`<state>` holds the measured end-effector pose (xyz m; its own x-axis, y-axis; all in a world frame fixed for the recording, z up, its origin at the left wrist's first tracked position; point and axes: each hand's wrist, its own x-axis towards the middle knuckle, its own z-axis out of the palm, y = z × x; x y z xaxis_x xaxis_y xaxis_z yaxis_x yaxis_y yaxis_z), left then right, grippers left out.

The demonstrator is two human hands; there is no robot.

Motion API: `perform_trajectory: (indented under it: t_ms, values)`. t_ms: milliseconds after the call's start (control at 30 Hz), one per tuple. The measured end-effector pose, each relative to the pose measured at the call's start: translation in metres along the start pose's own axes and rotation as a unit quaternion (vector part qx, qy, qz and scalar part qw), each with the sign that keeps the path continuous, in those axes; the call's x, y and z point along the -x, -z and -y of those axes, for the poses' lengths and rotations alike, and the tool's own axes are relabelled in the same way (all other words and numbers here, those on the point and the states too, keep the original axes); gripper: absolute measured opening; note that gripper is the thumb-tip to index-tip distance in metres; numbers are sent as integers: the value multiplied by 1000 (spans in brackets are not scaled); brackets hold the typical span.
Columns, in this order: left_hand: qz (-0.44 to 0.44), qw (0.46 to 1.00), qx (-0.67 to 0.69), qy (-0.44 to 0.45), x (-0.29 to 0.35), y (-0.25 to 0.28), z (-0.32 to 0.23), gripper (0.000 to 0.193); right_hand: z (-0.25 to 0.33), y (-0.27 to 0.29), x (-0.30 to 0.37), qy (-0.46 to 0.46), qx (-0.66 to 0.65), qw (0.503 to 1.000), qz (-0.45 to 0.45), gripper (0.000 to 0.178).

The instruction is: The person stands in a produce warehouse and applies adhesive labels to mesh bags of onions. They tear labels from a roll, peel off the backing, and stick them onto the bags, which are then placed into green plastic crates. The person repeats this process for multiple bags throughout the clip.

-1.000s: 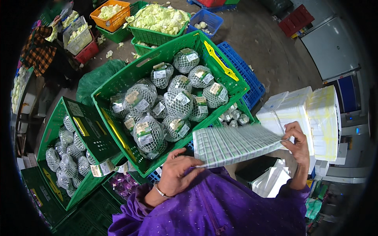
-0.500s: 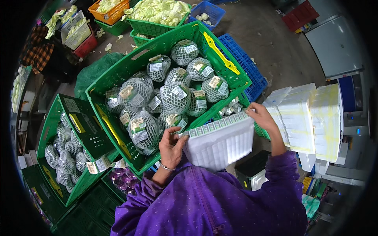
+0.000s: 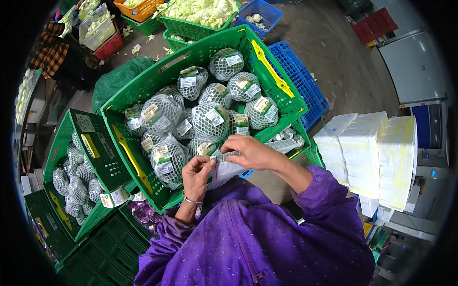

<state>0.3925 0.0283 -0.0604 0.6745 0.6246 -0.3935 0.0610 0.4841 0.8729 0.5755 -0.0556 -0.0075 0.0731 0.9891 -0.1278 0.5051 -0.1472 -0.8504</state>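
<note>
In front of my chest is a white, box-like bundle (image 3: 228, 170) with a pale, ridged top edge; its kind I cannot make out. My left hand (image 3: 196, 177) is closed on its left end, thumb and fingers pinched. My right hand (image 3: 250, 153) pinches the same edge, close beside the left, and its forearm covers much of the bundle. Just beyond both hands stands a large green crate (image 3: 143, 78) with yellow handles. It holds several round heads in white foam nets (image 3: 211, 119), each with a green and white label.
To the left, another green crate (image 3: 53, 167) holds more netted heads (image 3: 76, 190). White foam boxes (image 3: 369, 148) are stacked at right. Blue crates (image 3: 298, 78) stand behind the big crate. At the back are leaf-filled baskets (image 3: 198, 32) and, far left, a person in a checked shirt (image 3: 50, 55).
My right hand has left the bundle's right end and come left, beside my left hand. My left hand stays at the left end, slightly further left.
</note>
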Motion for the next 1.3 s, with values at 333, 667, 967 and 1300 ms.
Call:
perform_trajectory:
  t_ms: [333, 667, 967, 1300]
  values:
    - [-34, 998, -14, -55, -9, -13, -8, 12, 21, -25, 7, 63, 227, 948, -216, 15]
    - [-55, 994, 8, -90, -25, -25, 2, 12, 20, -43, 5, 22, 279, 908, -311, 18]
    - [-75, 994, 31, -73, -40, -25, 1, 14, 31, -51, 14, -27, 312, 919, -241, 35]
    - [-89, 993, 15, -73, -43, -11, 0, 12, 11, 53, -18, -158, -334, 909, -191, 28]
